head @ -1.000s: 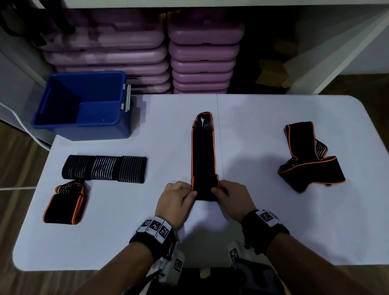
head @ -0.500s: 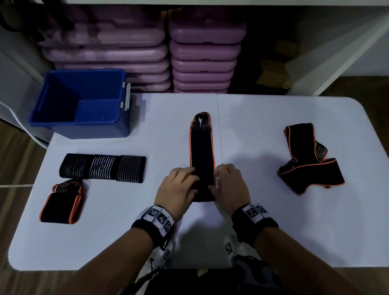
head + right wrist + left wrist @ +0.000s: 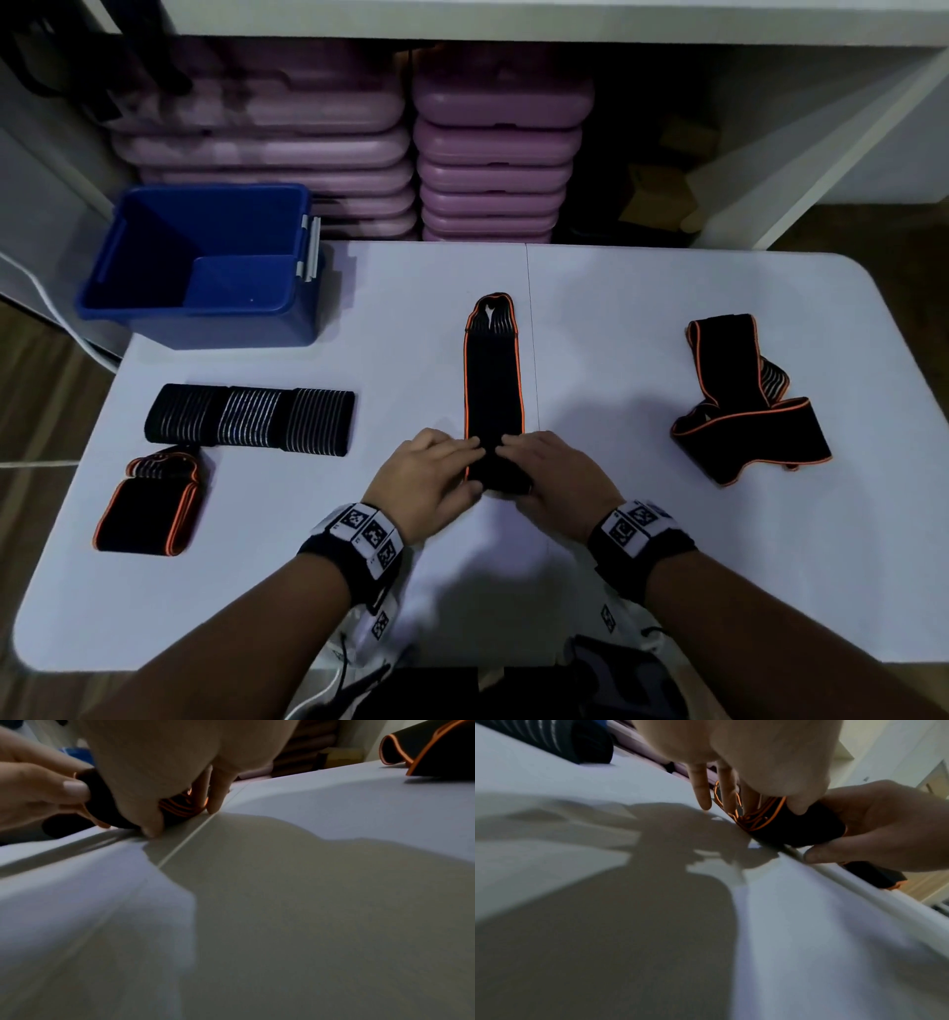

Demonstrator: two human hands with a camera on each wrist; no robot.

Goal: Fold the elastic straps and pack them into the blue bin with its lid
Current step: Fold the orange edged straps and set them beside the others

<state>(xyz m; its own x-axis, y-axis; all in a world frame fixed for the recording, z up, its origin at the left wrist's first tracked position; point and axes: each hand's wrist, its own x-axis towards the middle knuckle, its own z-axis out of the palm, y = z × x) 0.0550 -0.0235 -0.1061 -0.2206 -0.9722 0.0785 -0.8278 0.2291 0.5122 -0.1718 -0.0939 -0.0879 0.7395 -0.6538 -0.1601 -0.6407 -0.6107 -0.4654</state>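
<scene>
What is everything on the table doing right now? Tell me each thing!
Blue plastic bin: open, nothing visible inside, no lid seen.
Long black orange-edged strap: flat, near end rolled up.
Left hand: grips the roll.
Right hand: grips the roll.
Striped black strap: folded.
Small orange-edged strap: folded.
Loose orange-edged strap: unfolded heap.

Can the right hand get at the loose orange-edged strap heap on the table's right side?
Probably yes: bare table lies between the right hand and the heap, but its grip holds the centre strap.
</scene>
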